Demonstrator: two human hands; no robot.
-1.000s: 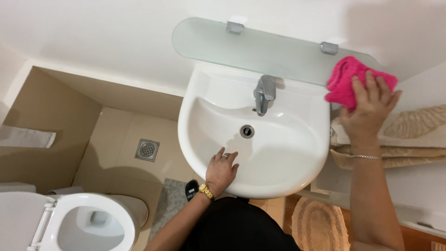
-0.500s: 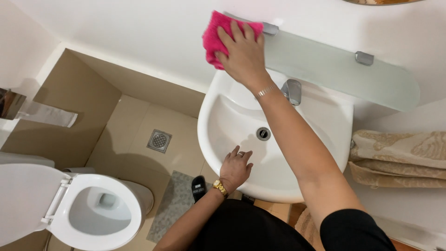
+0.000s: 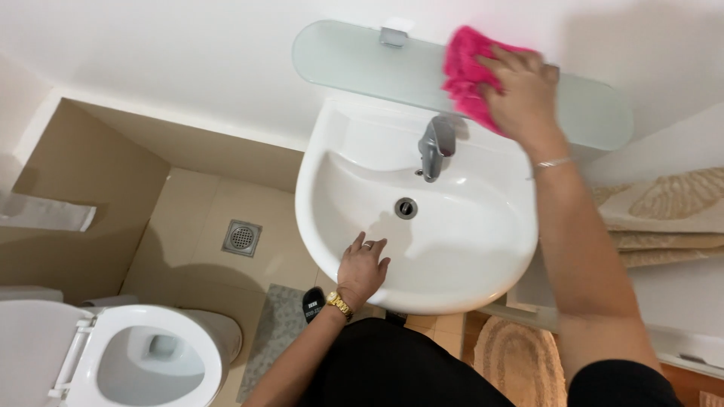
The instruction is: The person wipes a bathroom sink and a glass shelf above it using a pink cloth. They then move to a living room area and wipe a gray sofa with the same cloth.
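Note:
My right hand (image 3: 520,94) presses a bright pink cloth (image 3: 464,71) flat onto a frosted glass shelf (image 3: 347,60) fixed to the white wall above a white washbasin (image 3: 452,264). The cloth lies at the shelf's middle, just above the chrome tap (image 3: 435,145). My left hand (image 3: 362,264), with a ring and a gold watch at the wrist, rests fingers spread on the basin's front rim. The basin's drain (image 3: 406,207) sits between the two hands.
A white toilet (image 3: 143,362) with its lid up stands at the lower left, a floor drain (image 3: 241,236) in the beige tiles beyond it. Folded beige towels (image 3: 664,215) lie at the right, an oval mat (image 3: 520,362) and a grey mat (image 3: 275,335) on the floor.
My right hand has swept the pink cloth along the glass shelf: from the right end to the left end, then back to the middle. My left hand has stayed on the basin rim.

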